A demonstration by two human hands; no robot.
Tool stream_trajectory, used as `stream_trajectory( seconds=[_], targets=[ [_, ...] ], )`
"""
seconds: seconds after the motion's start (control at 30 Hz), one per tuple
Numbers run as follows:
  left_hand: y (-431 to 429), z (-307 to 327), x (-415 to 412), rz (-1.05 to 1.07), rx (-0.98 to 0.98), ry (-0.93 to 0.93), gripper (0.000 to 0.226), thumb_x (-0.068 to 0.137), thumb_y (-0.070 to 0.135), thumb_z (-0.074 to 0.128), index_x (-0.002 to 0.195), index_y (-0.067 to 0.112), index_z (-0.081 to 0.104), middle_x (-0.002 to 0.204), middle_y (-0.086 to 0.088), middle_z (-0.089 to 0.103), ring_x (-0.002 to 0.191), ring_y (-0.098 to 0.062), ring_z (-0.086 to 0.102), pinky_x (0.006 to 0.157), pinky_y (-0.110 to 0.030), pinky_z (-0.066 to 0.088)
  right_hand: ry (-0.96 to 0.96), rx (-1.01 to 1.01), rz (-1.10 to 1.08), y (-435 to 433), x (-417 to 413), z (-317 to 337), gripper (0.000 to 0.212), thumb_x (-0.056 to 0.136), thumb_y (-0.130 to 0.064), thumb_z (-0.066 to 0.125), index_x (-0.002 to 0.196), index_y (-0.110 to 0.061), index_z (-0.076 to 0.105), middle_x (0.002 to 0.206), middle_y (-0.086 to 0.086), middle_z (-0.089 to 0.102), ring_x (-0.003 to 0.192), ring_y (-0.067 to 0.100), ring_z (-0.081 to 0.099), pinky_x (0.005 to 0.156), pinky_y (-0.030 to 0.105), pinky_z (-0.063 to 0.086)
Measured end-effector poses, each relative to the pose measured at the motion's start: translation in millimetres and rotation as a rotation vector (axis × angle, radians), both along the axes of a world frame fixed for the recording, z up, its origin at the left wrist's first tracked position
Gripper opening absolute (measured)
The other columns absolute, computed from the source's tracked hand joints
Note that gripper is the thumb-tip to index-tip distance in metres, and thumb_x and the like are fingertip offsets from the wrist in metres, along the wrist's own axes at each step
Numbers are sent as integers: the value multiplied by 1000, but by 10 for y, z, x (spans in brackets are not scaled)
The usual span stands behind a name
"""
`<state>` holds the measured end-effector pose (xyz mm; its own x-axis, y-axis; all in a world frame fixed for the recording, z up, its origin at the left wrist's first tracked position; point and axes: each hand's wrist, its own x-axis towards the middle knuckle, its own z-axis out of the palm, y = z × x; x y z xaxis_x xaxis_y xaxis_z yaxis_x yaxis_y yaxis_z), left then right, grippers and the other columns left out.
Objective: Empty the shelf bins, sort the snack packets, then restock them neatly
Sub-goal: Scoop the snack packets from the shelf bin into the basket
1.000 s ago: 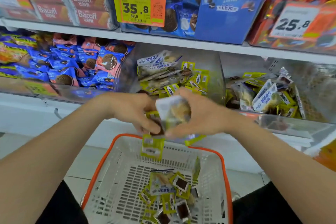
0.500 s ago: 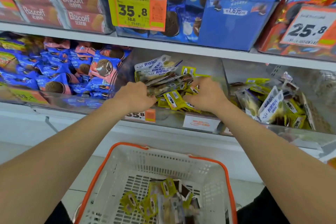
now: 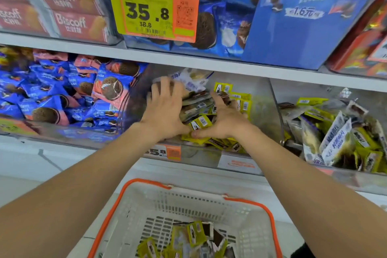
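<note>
- Clear plastic middle bin on the lower shelf holds the snack packets. They are small yellow sachets with barcodes and larger white pillow packs, heaped loose.
- Left grip lies flat on the heap's left side, fingers straight and spread. It presses down and clasps nothing.
- Right grip spreads over the heap's right side. Its fingertips sink among the sachets, so I cannot tell whether it clasps any.
- Below the forearms is a white slotted plastic basket with an orange rim. More yellow and white packets lie in its bottom.
- Neighbour bins: glossy blue and pink biscuit packs on the left, yellow and white packs on the right.
- Upper shelf: red "Biscoff" boxes; a yellow-orange price card reading "35.8" with "38.8" beneath; a blue card reading "1.6元".
- Orange bin-front tag, partly behind the left forearm, ends in "5.8".
</note>
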<state>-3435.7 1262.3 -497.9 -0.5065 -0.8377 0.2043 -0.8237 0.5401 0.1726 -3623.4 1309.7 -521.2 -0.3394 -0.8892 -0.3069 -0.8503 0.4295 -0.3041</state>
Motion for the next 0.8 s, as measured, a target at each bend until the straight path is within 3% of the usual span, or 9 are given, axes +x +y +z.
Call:
stream_trajectory(
  seconds=[0.13, 0.23, 0.33, 0.43, 0.53, 0.7, 0.8],
  targets=[
    [-193, -85, -26, -79, 104, -103, 89, 70, 58, 82, 145, 33, 42, 145, -8, 26, 125, -50, 39, 108, -61, 43, 34, -64, 66, -3, 25, -42, 126, 47, -88, 79, 148, -66, 6, 169, 13, -7, 143, 56, 31, 119, 59, 30],
    [-299, -218, -17, -103, 130, -219, 67, 82, 55, 60, 145, 40, 41, 149, -9, 47, 131, -48, 47, 105, -60, 45, 45, -156, 133, -20, -3, -36, 115, 53, -81, 84, 148, -55, 23, 153, 19, 26, 130, 48, 50, 111, 52, 46],
    [-198, -152, -25, -76, 104, -181, 40, 89, 28, 55, 129, 35, 57, 127, -13, 66, 113, -45, 60, 95, -54, 52, -10, -153, 109, -58, -35, -11, 99, 60, -66, 91, 140, -46, 35, 139, 16, 41, 124, 39, 52, 102, 45, 51],
    [-27, -47, -35, -71, 44, -164, 38, 93, 8, 59, 122, 29, 69, 114, -15, 70, 101, -44, 66, 88, -47, 55, -75, -253, 59, -17, -39, 33, 76, 67, -42, 95, 124, -42, 44, 122, 7, 54, 104, 27, 57, 77, 31, 46],
    [32, 8, 28, -54, 56, -111, 40, 95, 10, 62, 124, 36, 70, 117, -16, 69, 101, -47, 66, 84, -45, 54, -102, -367, 64, 90, 0, 67, 62, 75, -8, 86, 123, -32, 53, 91, -1, 62, 75, 16, 61, 53, 23, 39],
    [221, 80, 123, -38, -44, 41, 44, 88, 7, 65, 121, 36, 69, 112, -11, 73, 99, -43, 66, 84, -47, 54, -73, -497, 93, 263, 70, 203, 51, 79, -1, 75, 121, -28, 69, 105, -5, 68, 88, 16, 58, 74, 22, 43],
    [366, 123, 171, -109, -161, 120, 51, 80, -9, 68, 121, 20, 61, 118, -14, 63, 97, -42, 57, 88, -48, 41, -142, -685, 51, 426, 92, 380, 30, 81, -8, 74, 103, -27, 71, 88, -12, 67, 86, 15, 62, 76, 21, 44]
  ],
)
